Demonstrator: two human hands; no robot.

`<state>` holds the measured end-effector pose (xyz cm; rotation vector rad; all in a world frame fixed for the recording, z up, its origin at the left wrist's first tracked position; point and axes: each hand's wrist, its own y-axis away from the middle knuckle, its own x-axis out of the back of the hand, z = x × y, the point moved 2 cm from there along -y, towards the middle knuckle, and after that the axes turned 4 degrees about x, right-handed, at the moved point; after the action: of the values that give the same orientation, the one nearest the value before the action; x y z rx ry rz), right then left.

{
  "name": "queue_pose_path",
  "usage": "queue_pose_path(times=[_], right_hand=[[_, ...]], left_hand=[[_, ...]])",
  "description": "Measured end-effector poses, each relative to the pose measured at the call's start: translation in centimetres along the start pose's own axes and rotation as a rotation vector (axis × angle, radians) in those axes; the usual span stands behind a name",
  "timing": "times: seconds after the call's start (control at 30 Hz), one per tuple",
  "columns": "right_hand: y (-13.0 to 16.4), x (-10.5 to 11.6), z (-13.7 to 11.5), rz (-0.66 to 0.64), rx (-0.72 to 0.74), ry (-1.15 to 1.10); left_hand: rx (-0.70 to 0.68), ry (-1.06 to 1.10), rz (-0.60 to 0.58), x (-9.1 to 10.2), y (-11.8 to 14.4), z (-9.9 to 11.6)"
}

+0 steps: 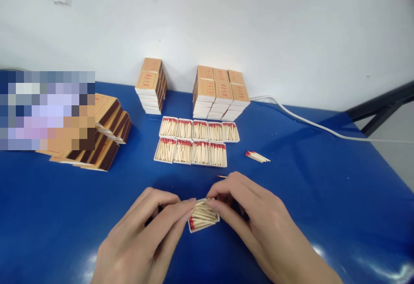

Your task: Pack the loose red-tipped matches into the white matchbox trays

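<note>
Between my two hands is a small white matchbox tray (pixel 203 221) full of wooden matches, their red heads showing at its left end. The fingers of my left hand (pixel 145 228) are closed on the tray's left upper corner. My right hand (pixel 252 215) pinches at its right upper corner, with thumb and forefinger drawn together; its other fingers are partly hidden. A single loose match (pixel 221 176) lies just beyond my right knuckles. Farther off, two rows of filled matchbox trays (pixel 200 152) sit side by side with red heads pointing away from me.
Stacked closed matchboxes (pixel 215 89) stand at the wall, with a narrower matchbox stack (pixel 149 83) to their left. More matchboxes (pixel 110 120) are piled at far left, beside a blurred-out patch. A small bunch of matches (pixel 257 156) lies right. A white cable (pixel 304 122) crosses the blue table (pixel 323 197).
</note>
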<state>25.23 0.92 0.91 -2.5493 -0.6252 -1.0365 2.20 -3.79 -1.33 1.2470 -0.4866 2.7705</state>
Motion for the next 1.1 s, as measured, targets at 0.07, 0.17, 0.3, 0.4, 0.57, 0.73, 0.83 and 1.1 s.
queue_pose_path(times=[0.07, 0.17, 0.3, 0.4, 0.57, 0.73, 0.83, 1.1], right_hand=[[0.1, 0.0, -0.1, 0.011, -0.022, 0.001], [0.3, 0.0, -0.2, 0.030, -0.010, 0.031], [0.9, 0.7, 0.0, 0.130, 0.000, 0.084], [1.8, 1.8, 0.7, 0.201, -0.025, 0.156], [3.0, 3.2, 2.6, 0.156, -0.048, 0.322], [2.9, 3.5, 4.1, 0.088, -0.045, 0.300], [2.3, 3.3, 4.0, 0.071, -0.025, 0.242], [1.9, 2.4, 2.8, 0.106, 0.029, 0.202]], left_hand=[[0.002, 0.004, 0.015, -0.2, 0.1, 0.4], [0.011, 0.032, 0.014, -0.3, 0.1, 0.9], [0.059, -0.003, 0.044, -0.3, 0.1, 1.2], [0.119, -0.060, 0.108, -0.2, 0.0, 1.0], [0.020, -0.048, 0.021, -0.6, -0.3, 0.8], [-0.014, -0.024, 0.021, -0.4, -0.7, 0.4], [-0.092, -0.022, -0.038, -0.3, -0.7, 0.3], [-0.088, -0.005, -0.061, -0.4, -0.4, 0.2]])
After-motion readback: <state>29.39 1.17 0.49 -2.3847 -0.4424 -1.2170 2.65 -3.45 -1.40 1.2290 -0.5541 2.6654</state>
